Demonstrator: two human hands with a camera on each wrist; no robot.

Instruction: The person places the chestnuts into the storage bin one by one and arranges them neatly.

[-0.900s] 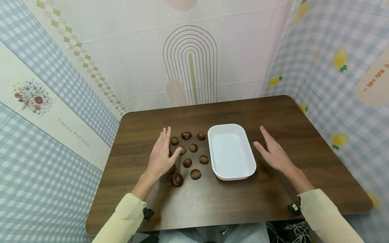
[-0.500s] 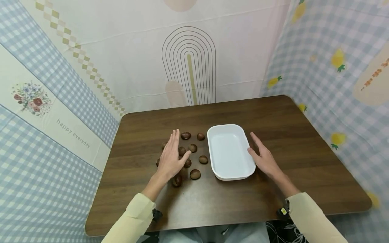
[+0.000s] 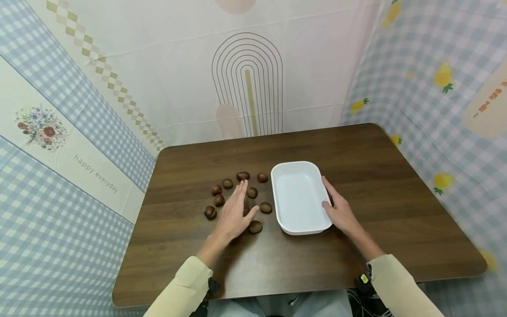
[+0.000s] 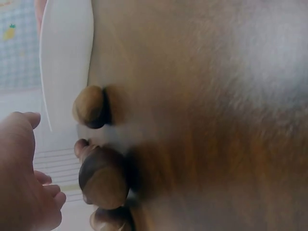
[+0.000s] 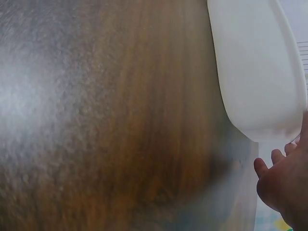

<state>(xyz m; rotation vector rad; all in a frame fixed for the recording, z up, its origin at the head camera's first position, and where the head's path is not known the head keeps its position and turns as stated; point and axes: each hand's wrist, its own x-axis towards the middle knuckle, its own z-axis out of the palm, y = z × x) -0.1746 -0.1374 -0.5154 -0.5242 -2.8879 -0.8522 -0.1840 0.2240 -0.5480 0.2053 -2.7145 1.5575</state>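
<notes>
Wood-grain surface (image 3: 388, 193) standing before printed cloths (image 3: 325, 66), left hand (image 3: 233, 214) hovering over chestnuts (image 3: 210, 212), fingers (image 3: 238, 199) together, right hand (image 3: 343, 215) nearing tray (image 3: 300, 198), its clamping unclear, head view alone showing tray's floor

A white, shallow, rounded-rectangular dish (image 3: 302, 198) stands upright on the brown wood-grain counter (image 3: 396, 207), its open top facing up; shiny brown, rounded chestnuts (image 3: 266, 208) lie loosely scattered to its left, the nearest just beside its wall

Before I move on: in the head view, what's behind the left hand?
A chestnut peeks out from behind the left hand, near the thumb. The rest of it, and anything else there, is covered.
</notes>
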